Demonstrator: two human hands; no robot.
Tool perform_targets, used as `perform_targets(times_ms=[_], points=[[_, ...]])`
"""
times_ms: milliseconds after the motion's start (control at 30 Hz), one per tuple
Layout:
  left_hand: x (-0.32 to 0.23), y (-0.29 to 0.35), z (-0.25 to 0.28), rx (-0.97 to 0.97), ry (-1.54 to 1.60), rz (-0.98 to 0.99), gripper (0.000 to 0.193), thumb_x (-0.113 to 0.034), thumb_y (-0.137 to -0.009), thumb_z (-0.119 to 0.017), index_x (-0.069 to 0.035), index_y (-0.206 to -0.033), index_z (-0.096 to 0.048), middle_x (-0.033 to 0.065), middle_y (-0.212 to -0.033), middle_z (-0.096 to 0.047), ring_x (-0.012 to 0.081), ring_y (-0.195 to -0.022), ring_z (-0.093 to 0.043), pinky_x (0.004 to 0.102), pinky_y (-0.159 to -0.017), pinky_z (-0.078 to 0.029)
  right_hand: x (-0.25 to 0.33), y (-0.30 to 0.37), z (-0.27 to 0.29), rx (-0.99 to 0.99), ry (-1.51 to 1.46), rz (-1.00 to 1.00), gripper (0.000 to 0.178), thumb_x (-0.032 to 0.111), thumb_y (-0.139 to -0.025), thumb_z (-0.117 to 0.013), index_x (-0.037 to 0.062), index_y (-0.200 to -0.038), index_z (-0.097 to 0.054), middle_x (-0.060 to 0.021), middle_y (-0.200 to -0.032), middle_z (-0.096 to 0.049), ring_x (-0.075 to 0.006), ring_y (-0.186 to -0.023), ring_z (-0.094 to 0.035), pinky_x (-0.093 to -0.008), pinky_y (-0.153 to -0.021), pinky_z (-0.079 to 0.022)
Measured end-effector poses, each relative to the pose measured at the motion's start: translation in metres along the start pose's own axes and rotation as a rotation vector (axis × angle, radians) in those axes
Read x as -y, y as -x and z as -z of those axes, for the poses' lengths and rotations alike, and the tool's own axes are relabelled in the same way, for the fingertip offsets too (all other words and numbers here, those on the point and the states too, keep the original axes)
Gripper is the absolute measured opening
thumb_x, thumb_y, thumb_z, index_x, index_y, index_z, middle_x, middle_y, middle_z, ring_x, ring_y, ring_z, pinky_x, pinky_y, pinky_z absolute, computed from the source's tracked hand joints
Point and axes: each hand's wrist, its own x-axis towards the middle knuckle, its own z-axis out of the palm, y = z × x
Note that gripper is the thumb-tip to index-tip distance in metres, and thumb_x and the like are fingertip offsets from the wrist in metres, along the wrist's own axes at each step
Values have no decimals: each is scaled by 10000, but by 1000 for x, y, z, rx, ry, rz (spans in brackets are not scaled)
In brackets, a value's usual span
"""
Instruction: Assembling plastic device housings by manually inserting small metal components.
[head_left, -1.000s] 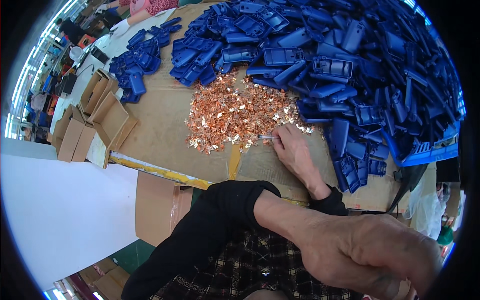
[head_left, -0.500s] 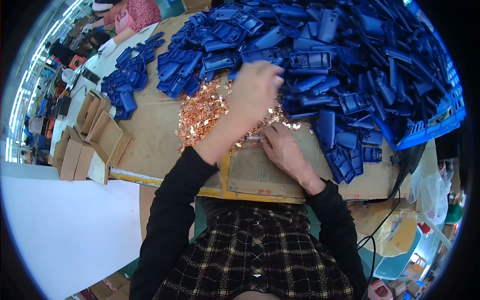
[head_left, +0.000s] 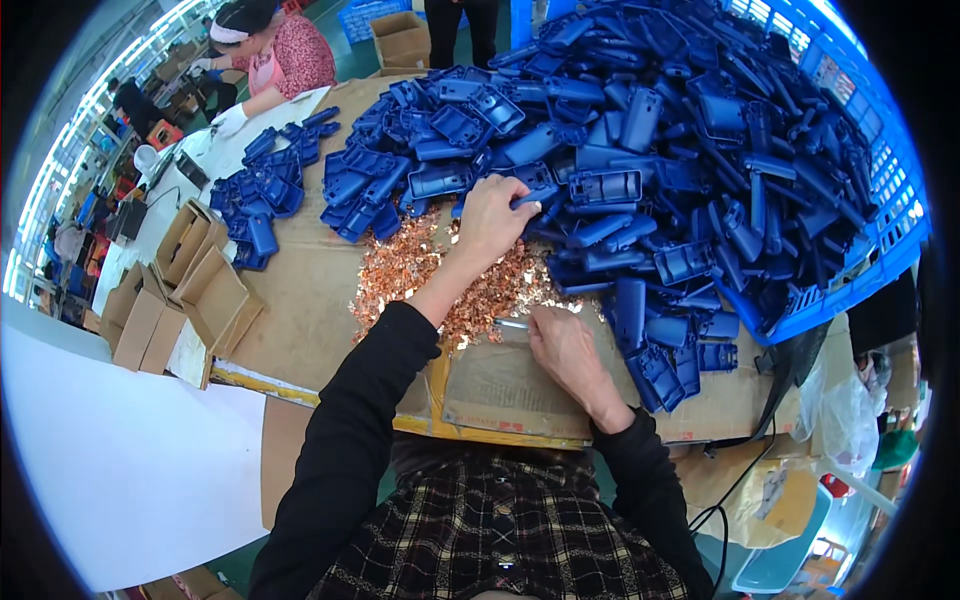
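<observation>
My left hand [head_left: 488,222] is at the near edge of the heap, its thumb and fingers closed on a blue plastic housing [head_left: 540,195]. Below it spreads a pile of small copper-coloured metal pieces [head_left: 400,270]. My right hand [head_left: 570,352] rests low on the cardboard just right of that pile. From its fingertips a thin silvery metal tool, apparently tweezers [head_left: 511,323], points left to the pile's near edge. Many blue plastic housings [head_left: 605,187] are heaped beyond both hands and to the right.
A blue plastic crate [head_left: 895,205] lies tipped at the right, housings spilling from it. A smaller group of housings [head_left: 262,185] lies to the left, behind open cardboard boxes [head_left: 190,290]. Cardboard [head_left: 520,385] covers the table. Another person [head_left: 285,55] works at the far left.
My left hand, blurred above the heap's edge before, now shows clearly with a blue housing in its fingers. The right hand stays beside the copper pile with the metal tool. The whole view has shifted slightly.
</observation>
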Motion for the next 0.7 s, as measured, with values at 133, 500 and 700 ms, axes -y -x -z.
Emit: perform_targets(times_ms=[133,500,700], points=[[5,-9,28,224,354,375,296,-231,-831,-746,-16,-1020,-672,69,-874,-690,161,-775,-622,287,-758,-465,1,0,4,-9,29,0,76,75,-836,-544,12,-850,-585,-212,-801,-638,-409,-779,-626,-500,-687,-486],[-38,81,103,162,486,361,214,-185,-873,-690,-8,-963,-610,51,-854,-642,151,-800,-598,296,-744,-461,-10,8,15,69,81,-20,141,125,-873,-555,-5,-836,-595,-238,-825,-632,-426,-794,-621,-501,-687,-484],[-59,176,77,21,92,-94,210,-109,-734,-729,-71,-896,-601,85,-999,-577,312,-1019,-542,460,-875,-402,-10,-10,26,-15,-71,-79,125,115,-871,-580,-9,-884,-593,-205,-817,-619,-364,-771,-619,-424,-675,-478]])
